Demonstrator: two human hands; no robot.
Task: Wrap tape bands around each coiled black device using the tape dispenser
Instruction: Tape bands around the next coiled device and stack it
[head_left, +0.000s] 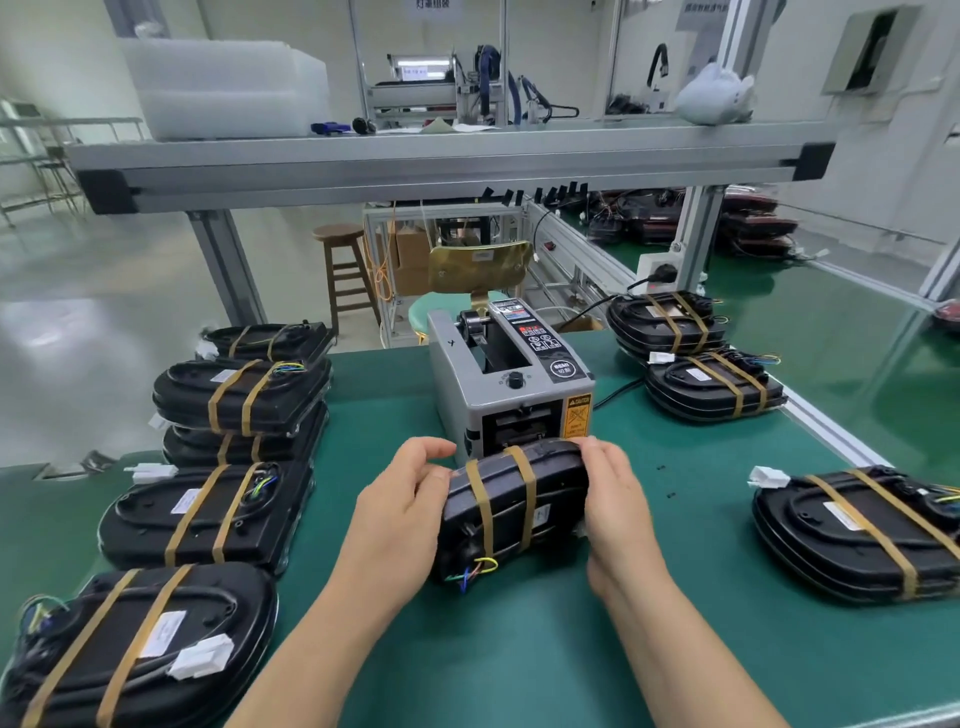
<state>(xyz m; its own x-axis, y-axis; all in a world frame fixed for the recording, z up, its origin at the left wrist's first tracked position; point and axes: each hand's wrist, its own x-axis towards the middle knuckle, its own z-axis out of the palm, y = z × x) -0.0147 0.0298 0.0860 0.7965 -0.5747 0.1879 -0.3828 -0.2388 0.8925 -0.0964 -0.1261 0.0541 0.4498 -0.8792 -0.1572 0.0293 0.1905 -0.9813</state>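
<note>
Both hands clamped on a twice-banded device at the dispenser's mouth

Near the middle of the bench (519, 654), my left hand (400, 499) and right hand (618, 509) grip opposite ends of the coiled black device (511, 525). Its long axis seems to run hand to hand, neither hand nearer, with two tape bands (527, 493) across it. Directly behind it, toward the far edge, is the tape dispenser (509, 384), whose yellow label (577, 415) reads CAUTION. I can't read the other writing.
</note>
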